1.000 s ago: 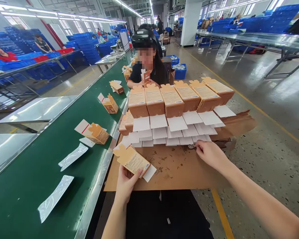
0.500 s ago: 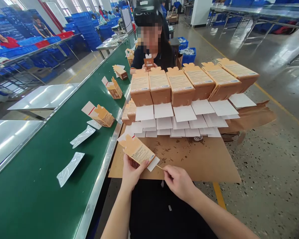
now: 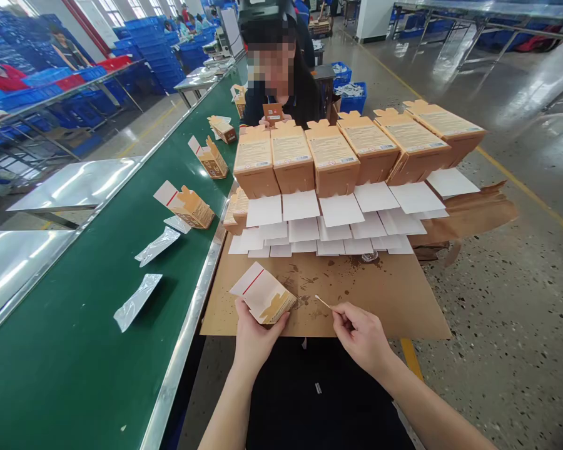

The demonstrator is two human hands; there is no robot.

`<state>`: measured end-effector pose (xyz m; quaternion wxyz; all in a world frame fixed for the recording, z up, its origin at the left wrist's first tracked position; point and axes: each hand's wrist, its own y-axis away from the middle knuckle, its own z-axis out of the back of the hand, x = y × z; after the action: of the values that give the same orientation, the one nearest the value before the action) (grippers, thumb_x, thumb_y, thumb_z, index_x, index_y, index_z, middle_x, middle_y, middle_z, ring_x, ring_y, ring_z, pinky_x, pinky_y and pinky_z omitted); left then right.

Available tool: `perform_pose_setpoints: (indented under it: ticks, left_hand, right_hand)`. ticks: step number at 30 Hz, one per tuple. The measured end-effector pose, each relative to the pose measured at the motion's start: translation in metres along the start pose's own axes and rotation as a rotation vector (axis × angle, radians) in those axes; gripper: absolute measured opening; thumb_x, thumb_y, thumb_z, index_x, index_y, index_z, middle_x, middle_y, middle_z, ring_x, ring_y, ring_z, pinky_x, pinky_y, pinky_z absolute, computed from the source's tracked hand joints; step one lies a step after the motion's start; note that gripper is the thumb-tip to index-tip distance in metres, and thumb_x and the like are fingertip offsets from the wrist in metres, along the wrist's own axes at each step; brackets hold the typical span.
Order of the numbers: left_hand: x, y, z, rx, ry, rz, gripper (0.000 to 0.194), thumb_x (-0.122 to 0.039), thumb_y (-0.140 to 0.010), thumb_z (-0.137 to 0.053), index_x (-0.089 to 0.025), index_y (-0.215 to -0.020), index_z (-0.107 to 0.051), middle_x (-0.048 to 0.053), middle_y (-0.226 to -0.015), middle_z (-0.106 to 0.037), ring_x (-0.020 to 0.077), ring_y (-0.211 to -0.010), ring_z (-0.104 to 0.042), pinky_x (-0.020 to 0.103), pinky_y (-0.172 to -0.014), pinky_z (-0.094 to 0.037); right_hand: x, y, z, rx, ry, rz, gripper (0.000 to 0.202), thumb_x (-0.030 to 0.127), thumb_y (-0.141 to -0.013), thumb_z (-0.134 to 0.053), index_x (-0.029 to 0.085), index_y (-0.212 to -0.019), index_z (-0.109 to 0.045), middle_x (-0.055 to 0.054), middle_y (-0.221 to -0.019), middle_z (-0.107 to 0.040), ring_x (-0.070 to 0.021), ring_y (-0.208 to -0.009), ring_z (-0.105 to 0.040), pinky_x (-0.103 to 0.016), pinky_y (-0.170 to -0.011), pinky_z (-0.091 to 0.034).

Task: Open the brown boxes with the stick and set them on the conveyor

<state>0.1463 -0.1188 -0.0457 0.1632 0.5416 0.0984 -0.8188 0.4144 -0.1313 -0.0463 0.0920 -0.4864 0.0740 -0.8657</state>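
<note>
My left hand point(image 3: 259, 334) is closed around a small cardboard carton point(image 3: 268, 294), tilted so that its white inner side and a flap with a red strip face up. My right hand point(image 3: 360, 331) pinches a thin cotton swab point(image 3: 323, 302), its pale tip pointing left toward the carton but apart from it. Both hands are over the near edge of a brown cardboard sheet point(image 3: 380, 300) marked with dark smears. Beyond them, tan cartons point(image 3: 335, 153) stand in stacked rows, with white flaps point(image 3: 340, 211) sticking out toward me.
To the left runs a green conveyor belt point(image 3: 75, 337) with a metal edge. On it lie clear plastic pouches point(image 3: 138, 302) and several open cartons point(image 3: 192, 206). A co-worker point(image 3: 304, 81) sits behind the stack holding a brown carton piece point(image 3: 273, 112). Blue crates point(image 3: 351, 97) stand on the floor.
My left hand has turned the carton, so its white inside now shows instead of the printed panel. My right hand has drawn the swab away to the right.
</note>
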Motion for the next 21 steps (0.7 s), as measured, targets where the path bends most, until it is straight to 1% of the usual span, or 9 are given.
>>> perform_pose_setpoints:
  ticks: [3, 6, 10, 12, 14, 16, 18, 20, 21]
  left_hand:
    - [0.003, 0.005, 0.000, -0.016, -0.089, -0.006, 0.076, -0.062, -0.078, -0.105, -0.032, -0.130, -0.058, 0.010, -0.124, -0.083, 0.0415, -0.114, -0.087, 0.047, -0.084, -0.070]
    - [0.012, 0.003, -0.005, -0.020, -0.131, -0.037, 0.070, -0.064, -0.080, -0.102, -0.033, -0.124, -0.057, 0.010, -0.115, -0.082, 0.0420, -0.107, -0.087, 0.046, -0.078, -0.067]
    - [0.021, -0.012, -0.011, 0.008, -0.141, -0.071, 0.066, -0.063, -0.077, -0.099, -0.034, -0.118, -0.057, 0.008, -0.104, -0.080, 0.0423, -0.097, -0.086, 0.046, -0.072, -0.065]
    - [0.021, -0.024, 0.000, -0.035, -0.167, -0.076, 0.067, -0.062, -0.074, -0.099, -0.034, -0.119, -0.057, 0.009, -0.107, -0.081, 0.0439, -0.099, -0.087, 0.049, -0.075, -0.066]
    - [0.020, -0.038, 0.026, -0.112, -0.206, -0.057, 0.072, -0.061, -0.072, -0.100, -0.034, -0.121, -0.055, 0.010, -0.113, -0.082, 0.0459, -0.106, -0.087, 0.054, -0.085, -0.069]
    - [0.021, -0.053, 0.067, -0.236, -0.248, 0.024, 0.079, -0.063, -0.068, -0.104, -0.035, -0.120, -0.052, 0.008, -0.114, -0.081, 0.0472, -0.110, -0.086, 0.061, -0.094, -0.070]
    - [0.027, -0.066, 0.114, -0.385, -0.272, 0.141, 0.090, -0.063, -0.060, -0.110, -0.037, -0.118, -0.047, 0.005, -0.114, -0.079, 0.0478, -0.115, -0.085, 0.069, -0.103, -0.070]
    - [0.037, -0.079, 0.153, -0.525, -0.270, 0.223, 0.099, -0.057, -0.052, -0.115, -0.037, -0.117, -0.044, 0.005, -0.117, -0.079, 0.0484, -0.123, -0.084, 0.076, -0.111, -0.067]
    - [0.042, -0.084, 0.168, -0.572, -0.268, 0.250, 0.100, -0.053, -0.050, -0.115, -0.037, -0.117, -0.044, 0.005, -0.119, -0.079, 0.0487, -0.126, -0.083, 0.078, -0.115, -0.066]
  right_hand:
    - [0.002, 0.006, 0.013, -0.033, -0.008, -0.081, 0.037, 0.048, -0.122, -0.057, 0.031, -0.097, -0.079, -0.002, -0.074, -0.074, -0.0211, -0.062, -0.069, -0.033, -0.063, -0.061]
    - [0.003, 0.008, 0.020, -0.059, -0.006, -0.100, 0.038, 0.048, -0.121, -0.059, 0.031, -0.094, -0.079, -0.002, -0.072, -0.073, -0.0209, -0.061, -0.069, -0.033, -0.062, -0.063]
    - [0.002, 0.004, 0.019, -0.084, -0.017, -0.076, 0.035, 0.047, -0.119, -0.062, 0.030, -0.093, -0.080, 0.000, -0.068, -0.072, -0.0195, -0.057, -0.067, -0.031, -0.059, -0.061]
    - [0.001, 0.000, 0.020, -0.104, -0.024, -0.056, 0.035, 0.048, -0.118, -0.064, 0.029, -0.094, -0.081, 0.000, -0.067, -0.072, -0.0187, -0.055, -0.066, -0.030, -0.057, -0.060]
    - [-0.001, -0.001, 0.023, -0.132, -0.020, -0.050, 0.035, 0.049, -0.117, -0.066, 0.028, -0.095, -0.083, 0.000, -0.067, -0.072, -0.0184, -0.055, -0.067, -0.029, -0.058, -0.060]
    - [-0.005, 0.000, 0.030, -0.163, -0.004, -0.062, 0.037, 0.051, -0.116, -0.068, 0.026, -0.095, -0.084, -0.001, -0.067, -0.074, -0.0183, -0.056, -0.068, -0.029, -0.059, -0.061]
    - [-0.010, 0.002, 0.037, -0.196, 0.011, -0.077, 0.039, 0.053, -0.115, -0.070, 0.025, -0.093, -0.086, -0.001, -0.067, -0.073, -0.0179, -0.055, -0.067, -0.028, -0.058, -0.060]
    - [-0.015, 0.002, 0.043, -0.216, 0.010, -0.078, 0.041, 0.054, -0.114, -0.071, 0.024, -0.092, -0.088, -0.001, -0.065, -0.070, -0.0172, -0.053, -0.065, -0.026, -0.057, -0.059]
    - [-0.017, 0.001, 0.044, -0.220, 0.005, -0.073, 0.041, 0.054, -0.115, -0.071, 0.024, -0.092, -0.089, 0.000, -0.064, -0.069, -0.0170, -0.053, -0.065, -0.026, -0.056, -0.059]
